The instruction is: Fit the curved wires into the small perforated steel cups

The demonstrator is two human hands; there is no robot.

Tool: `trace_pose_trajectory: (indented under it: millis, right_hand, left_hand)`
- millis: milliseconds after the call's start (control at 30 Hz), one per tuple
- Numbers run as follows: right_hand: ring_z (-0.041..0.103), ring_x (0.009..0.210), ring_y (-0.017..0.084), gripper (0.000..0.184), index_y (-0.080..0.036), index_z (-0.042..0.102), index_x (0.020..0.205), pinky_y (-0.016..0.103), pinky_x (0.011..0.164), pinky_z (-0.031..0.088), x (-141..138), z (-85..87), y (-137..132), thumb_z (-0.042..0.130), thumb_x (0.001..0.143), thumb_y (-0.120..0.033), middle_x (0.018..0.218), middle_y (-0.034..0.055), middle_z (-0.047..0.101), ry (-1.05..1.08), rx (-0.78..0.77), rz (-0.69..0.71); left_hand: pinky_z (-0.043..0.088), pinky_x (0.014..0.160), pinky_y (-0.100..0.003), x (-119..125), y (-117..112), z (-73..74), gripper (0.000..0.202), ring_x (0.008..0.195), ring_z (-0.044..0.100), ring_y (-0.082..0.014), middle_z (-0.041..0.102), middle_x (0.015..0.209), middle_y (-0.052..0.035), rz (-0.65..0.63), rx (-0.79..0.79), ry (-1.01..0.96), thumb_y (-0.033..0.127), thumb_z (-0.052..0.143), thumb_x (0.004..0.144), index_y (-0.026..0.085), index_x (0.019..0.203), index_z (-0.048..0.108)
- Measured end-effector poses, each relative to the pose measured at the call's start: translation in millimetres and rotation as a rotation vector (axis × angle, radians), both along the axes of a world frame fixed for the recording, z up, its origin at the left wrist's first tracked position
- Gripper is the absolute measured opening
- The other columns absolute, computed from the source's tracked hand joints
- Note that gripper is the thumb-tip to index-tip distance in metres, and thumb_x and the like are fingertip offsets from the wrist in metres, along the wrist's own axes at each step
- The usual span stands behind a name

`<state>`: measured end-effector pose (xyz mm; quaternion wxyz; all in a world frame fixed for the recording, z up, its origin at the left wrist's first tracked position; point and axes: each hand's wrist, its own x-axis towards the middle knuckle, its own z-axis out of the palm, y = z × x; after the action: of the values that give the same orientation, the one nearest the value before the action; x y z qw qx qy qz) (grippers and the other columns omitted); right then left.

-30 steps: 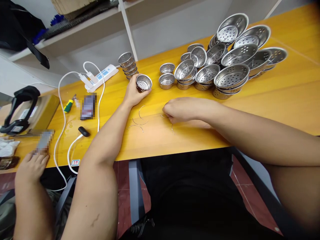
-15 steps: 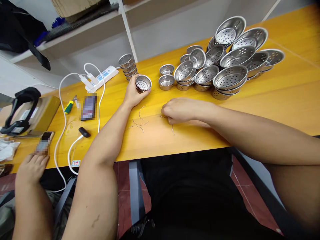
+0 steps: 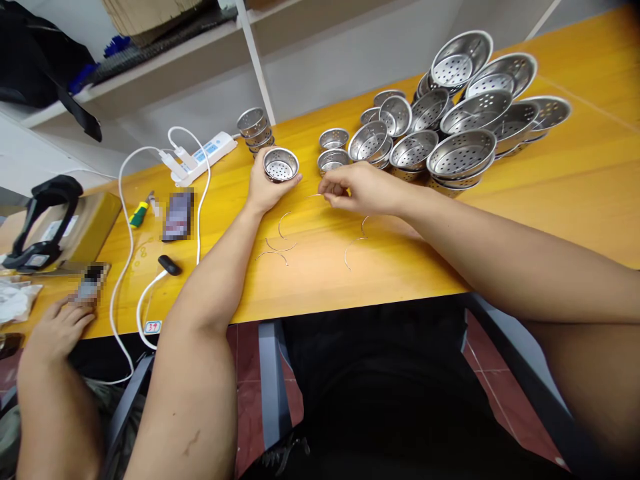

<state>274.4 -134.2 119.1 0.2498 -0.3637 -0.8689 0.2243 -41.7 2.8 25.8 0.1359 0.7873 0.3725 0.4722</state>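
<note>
My left hand (image 3: 265,190) grips a small perforated steel cup (image 3: 280,164), held with its mouth up just above the yellow table (image 3: 575,193). My right hand (image 3: 353,188) is closed in a pinch on a thin curved wire handle (image 3: 317,195), held close to the right of the cup. Several more wire handles (image 3: 280,237) lie loose on the table in front of my hands, and two (image 3: 354,245) lie under my right wrist.
A pile of larger perforated steel bowls (image 3: 465,150) fills the back right, with small cups (image 3: 334,139) and a stack of cups (image 3: 254,127) behind my hands. A power strip (image 3: 200,155) with white cables, a screwdriver (image 3: 136,212) and another person's hand (image 3: 55,327) are at left.
My right hand lifted off the table with a wire handle and moved up toward the cup. My left hand turned the cup more mouth-up. The other person's hand shifted slightly.
</note>
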Motion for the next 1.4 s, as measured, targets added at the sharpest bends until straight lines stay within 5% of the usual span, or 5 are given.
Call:
trace_pose_trajectory:
  millis: [200, 333, 433, 1067, 1400]
  right_hand:
    - [0.077, 0.082, 0.025, 0.032, -0.025, 0.083, 0.117, 0.043, 0.085, 0.065, 1.4, -9.8, 5.0, 0.072, 0.116, -0.054, 0.096, 0.0075, 0.084, 0.249, -0.05, -0.133]
    - [0.073, 0.074, 0.025, 0.051, -0.027, 0.085, 0.112, 0.045, 0.079, 0.066, 2.3, -13.8, 9.5, 0.068, 0.116, -0.075, 0.09, 0.0066, 0.08, 0.355, -0.07, -0.167]
    - [0.073, 0.079, 0.027, 0.063, -0.028, 0.084, 0.13, 0.045, 0.075, 0.065, 3.0, -14.5, 11.6, 0.07, 0.111, -0.087, 0.092, 0.0075, 0.08, 0.423, -0.063, -0.207]
    - [0.074, 0.086, 0.03, 0.022, -0.023, 0.086, 0.114, 0.046, 0.09, 0.058, 3.3, -5.0, 8.7, 0.068, 0.116, -0.036, 0.092, 0.009, 0.081, 0.12, 0.076, -0.369]
    - [0.074, 0.088, 0.033, 0.043, -0.025, 0.084, 0.12, 0.049, 0.089, 0.064, 0.6, -10.1, 9.4, 0.064, 0.118, -0.064, 0.089, 0.0101, 0.078, 0.141, 0.044, -0.382]
  left_hand:
    - [0.06, 0.138, -0.067, 9.9, -10.0, 8.9, 0.116, 0.149, 0.078, -0.0385, 0.076, 0.151, -0.0137, -0.07, -0.087, 0.01, 0.106, 0.091, 0.073, 0.031, 0.155, 0.057]
    - [0.07, 0.126, -0.064, 22.6, -21.5, 10.8, 0.114, 0.136, 0.085, -0.0352, 0.077, 0.145, -0.0108, -0.115, -0.163, -0.037, 0.102, 0.096, 0.072, 0.033, 0.153, 0.055]
    - [0.074, 0.121, -0.062, 36.0, -31.5, 7.7, 0.111, 0.134, 0.087, -0.0337, 0.076, 0.145, -0.0099, -0.2, -0.193, -0.056, 0.099, 0.096, 0.076, 0.034, 0.155, 0.052]
    - [0.068, 0.122, -0.056, 75.5, -66.4, 8.2, 0.116, 0.139, 0.08, -0.0346, 0.067, 0.151, -0.0095, -0.302, -0.224, 0.078, 0.105, 0.091, 0.075, 0.034, 0.155, 0.046]
    - [0.062, 0.132, -0.063, 80.7, -72.5, 9.9, 0.117, 0.146, 0.078, -0.0399, 0.07, 0.152, -0.0116, -0.254, -0.196, 0.098, 0.098, 0.097, 0.076, 0.032, 0.159, 0.047]
